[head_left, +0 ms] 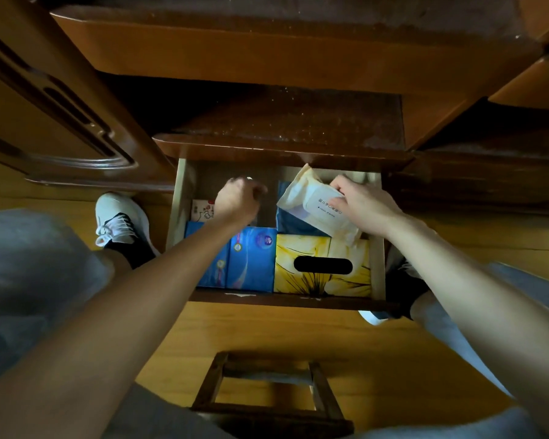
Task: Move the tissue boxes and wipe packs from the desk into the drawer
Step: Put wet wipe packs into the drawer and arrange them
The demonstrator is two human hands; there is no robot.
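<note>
The open drawer sits under the desk, straight below me. A yellow tissue box with a dark oval slot lies at its front right. Two blue tissue boxes stand side by side at its front left. A small white pack with red print lies behind them. My right hand is shut on a cream and white wipe pack, tilted above the drawer's back right. My left hand hovers over the drawer's middle with its fingers curled; nothing shows in it.
The brown wooden desk overhangs the drawer's back. A carved cabinet door stands to the left. My feet in white shoes flank the drawer on the wooden floor. A wooden stool frame is below, between my knees.
</note>
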